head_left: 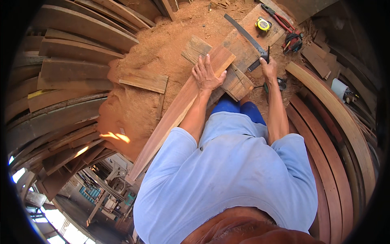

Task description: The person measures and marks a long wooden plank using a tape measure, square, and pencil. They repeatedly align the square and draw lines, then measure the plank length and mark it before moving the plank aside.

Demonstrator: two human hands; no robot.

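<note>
A long reddish wooden plank (172, 116) runs from beside my left side up to a rough wooden block (237, 83), its far end lying over the block. My left hand (206, 74) spans the plank near that end, fingers over its top and thumb at the right edge. My right hand (269, 67) grips a try square (245, 34) close to its corner, between the dark stock and the long metal blade. The blade points away to the upper left, over a worn board (239, 51). The square is apart from the plank.
A yellow tape measure (263, 25) and red-handled pliers (280, 20) lie on the far board, near a coil of dark cord (293, 41). Sawdust (174, 38) covers the ground. Stacked boards (77, 49) line the left; long curved-looking planks (329, 166) are on the right.
</note>
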